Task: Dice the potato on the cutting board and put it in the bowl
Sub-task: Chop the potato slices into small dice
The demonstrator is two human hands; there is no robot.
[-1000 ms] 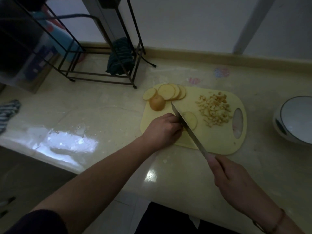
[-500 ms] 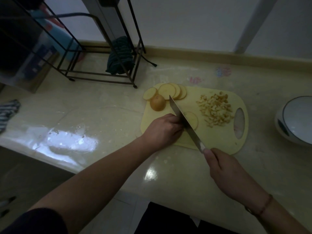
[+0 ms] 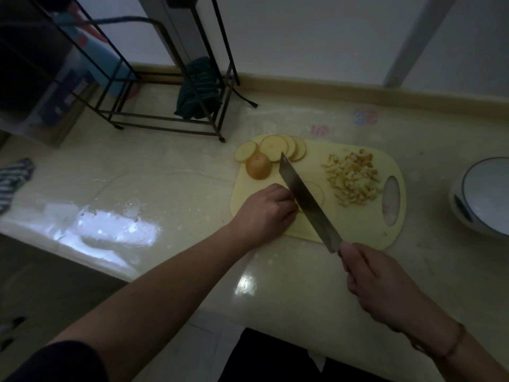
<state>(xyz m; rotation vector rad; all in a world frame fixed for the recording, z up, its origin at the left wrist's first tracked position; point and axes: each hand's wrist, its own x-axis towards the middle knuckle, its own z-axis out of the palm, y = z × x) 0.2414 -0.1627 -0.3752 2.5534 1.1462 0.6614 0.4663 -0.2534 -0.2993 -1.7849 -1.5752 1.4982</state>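
Observation:
A pale yellow cutting board (image 3: 355, 230) lies on the counter. On its far left corner sit several round potato slices (image 3: 278, 146) and a brown-skinned potato end (image 3: 258, 169). A heap of diced potato (image 3: 352, 177) lies toward the board's right. My left hand (image 3: 265, 210) has its fingers curled down on a flat potato slice (image 3: 316, 193) in the board's middle. My right hand (image 3: 382, 288) grips the handle of a cleaver (image 3: 305, 199), whose blade crosses that slice right beside my left fingers. The white bowl (image 3: 484, 194) stands at the right edge.
A black wire rack (image 3: 165, 111) with a dark green cloth (image 3: 198, 89) stands at the back left. A striped cloth (image 3: 13, 180) lies at the far left. The counter's front edge runs below my left forearm. A wall border runs behind the board.
The cleaver has slid forward across the slice, its tip moving toward the potato end. My right hand has moved closer to the board. My left hand has stayed put.

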